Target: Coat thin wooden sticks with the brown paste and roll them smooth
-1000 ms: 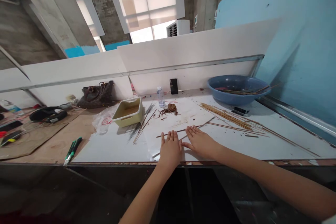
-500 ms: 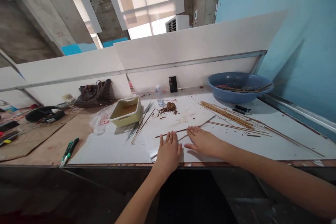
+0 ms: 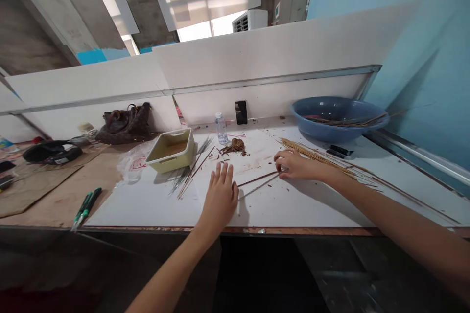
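A thin dark brown stick (image 3: 257,178) slants across the white board between my two hands. My right hand (image 3: 292,164) has its fingers curled in a pinch on the stick's right end, slightly off the board. My left hand (image 3: 220,195) is open, fingers stretched forward, over the stick's left end; whether it presses on it is hidden. Below the stick runs a thin grey line, wire or shadow, I cannot tell which. Beyond my hands lies a small heap of brown clay-like lumps (image 3: 237,145).
A bundle of tan sticks (image 3: 312,154) lies right, before a blue basin (image 3: 334,132). A yellow-green tub (image 3: 171,164) with brown liquid stands left, beside wires and sticks. A bottle (image 3: 221,129) and phone (image 3: 241,112) are behind. Green-handled pliers (image 3: 87,205) lie far left.
My hands have moved apart. My right hand went from lying flat to pinching the stick's end, up and to the right. My left hand shifted left, and the view tilted slightly.
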The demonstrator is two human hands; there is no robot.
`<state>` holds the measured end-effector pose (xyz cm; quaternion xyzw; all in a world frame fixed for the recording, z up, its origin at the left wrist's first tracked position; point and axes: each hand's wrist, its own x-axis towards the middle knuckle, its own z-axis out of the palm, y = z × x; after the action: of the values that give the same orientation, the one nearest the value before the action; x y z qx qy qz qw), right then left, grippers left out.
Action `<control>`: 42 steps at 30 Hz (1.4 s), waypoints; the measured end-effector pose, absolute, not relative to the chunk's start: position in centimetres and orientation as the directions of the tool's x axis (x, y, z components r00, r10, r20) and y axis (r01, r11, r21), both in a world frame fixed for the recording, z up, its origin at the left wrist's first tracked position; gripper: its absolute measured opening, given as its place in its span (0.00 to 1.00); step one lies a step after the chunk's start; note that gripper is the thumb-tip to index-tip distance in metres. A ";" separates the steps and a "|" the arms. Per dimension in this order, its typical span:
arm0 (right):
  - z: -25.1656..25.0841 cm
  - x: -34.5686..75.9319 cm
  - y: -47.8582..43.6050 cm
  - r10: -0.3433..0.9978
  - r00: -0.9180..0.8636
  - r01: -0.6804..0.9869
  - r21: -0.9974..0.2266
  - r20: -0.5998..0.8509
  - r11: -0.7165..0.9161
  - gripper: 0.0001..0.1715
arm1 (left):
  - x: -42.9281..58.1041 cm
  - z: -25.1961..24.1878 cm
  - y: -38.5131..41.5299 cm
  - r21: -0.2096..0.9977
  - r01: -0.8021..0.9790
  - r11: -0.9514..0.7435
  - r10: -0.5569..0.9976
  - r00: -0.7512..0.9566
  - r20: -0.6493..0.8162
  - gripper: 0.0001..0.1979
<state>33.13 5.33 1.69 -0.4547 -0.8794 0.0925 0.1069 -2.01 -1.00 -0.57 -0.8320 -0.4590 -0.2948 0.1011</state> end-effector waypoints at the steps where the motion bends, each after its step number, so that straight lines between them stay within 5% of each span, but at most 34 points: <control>1: 1.9 33.1 5.8 0.821 -0.566 0.782 -0.263 0.081 0.565 0.02 | -2.0 0.9 0.7 0.075 0.788 -0.611 0.643 0.438 0.628 0.30; 5: 2.9 33.2 7.1 0.811 -0.584 0.779 -0.258 0.033 0.571 0.08 | -2.2 5.7 8.3 -0.154 0.593 -0.790 0.383 0.675 0.630 0.22; 10: 2.1 34.3 7.5 0.778 -0.627 0.733 -0.314 0.031 0.603 0.10 | -1.9 5.4 14.1 -0.235 0.525 -0.818 0.312 0.749 0.585 0.16; 15: 2.1 35.3 6.8 0.734 -0.663 0.666 -0.333 0.146 0.667 0.08 | -2.3 2.9 15.1 -0.058 0.599 -0.799 0.437 0.644 0.628 0.16; 19: 2.4 36.3 6.7 0.855 -0.418 0.793 -0.337 0.307 0.508 0.11 | -3.5 2.2 15.2 0.152 0.603 -0.783 0.525 0.511 0.680 0.22; 23: 0.8 37.3 7.6 0.883 -0.239 0.824 -0.396 0.404 0.404 0.15 | -4.2 1.3 15.6 0.165 0.612 -0.773 0.562 0.541 0.626 0.21; 29: -2.0 37.7 8.8 0.840 -0.218 0.807 -0.392 0.497 0.442 0.20 | -3.6 -0.8 16.0 0.265 0.665 -0.698 0.668 0.472 0.575 0.25; 36: -3.0 37.5 9.1 0.840 -0.142 0.809 -0.428 0.523 0.403 0.18 | -3.2 -1.4 16.2 0.246 0.732 -0.636 0.684 0.386 0.620 0.08; 42: -3.1 37.8 9.1 0.846 -0.092 0.810 -0.455 0.525 0.371 0.17 | -3.4 -1.6 16.3 0.232 0.683 -0.693 0.661 0.473 0.583 0.07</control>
<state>37.78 9.14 -3.06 -0.5604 -0.7387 0.0241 0.3737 -3.41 16.31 -1.58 -0.8579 -0.3916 -0.3323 0.0165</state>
